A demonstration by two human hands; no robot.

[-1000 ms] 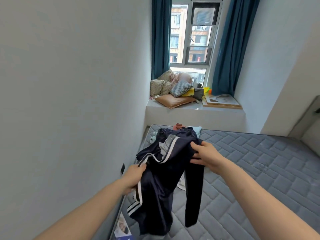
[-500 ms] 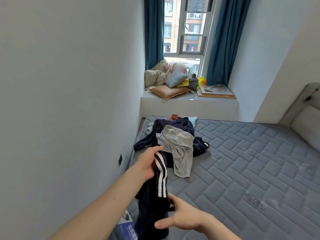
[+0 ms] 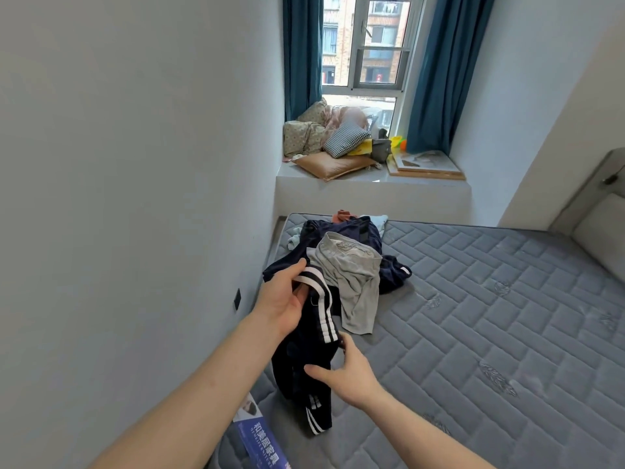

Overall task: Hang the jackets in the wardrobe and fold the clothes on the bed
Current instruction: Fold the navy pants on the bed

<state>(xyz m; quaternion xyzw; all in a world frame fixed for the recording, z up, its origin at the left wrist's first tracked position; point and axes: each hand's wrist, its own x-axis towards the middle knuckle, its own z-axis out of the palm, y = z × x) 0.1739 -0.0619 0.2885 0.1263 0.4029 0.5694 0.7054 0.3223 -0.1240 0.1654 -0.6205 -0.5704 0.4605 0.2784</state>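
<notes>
While both hands worked at the navy garment [image 3: 313, 353], a blue label [image 3: 262, 441] on the mattress edge at 6 o'clock carried white Chinese characters too small to read for certain. The left hand [image 3: 282, 301] pinched the white-striped band at the garment's top, thumb over fabric; the right hand [image 3: 345, 370] gripped its lower fold, fingers curled. The garment hung between them, its striped cuff touching the grey quilted mattress [image 3: 490, 316]. At 12 o'clock lay the clothes pile [image 3: 345, 238], a grey piece [image 3: 355, 279] draped on it, hard against the white wall [image 3: 135, 198] at 9 o'clock. Open mattress stretched toward 3 o'clock. Beyond, cushions [image 3: 331, 143] crowded the window ledge [image 3: 372, 194] between teal curtains [image 3: 436, 72].
</notes>
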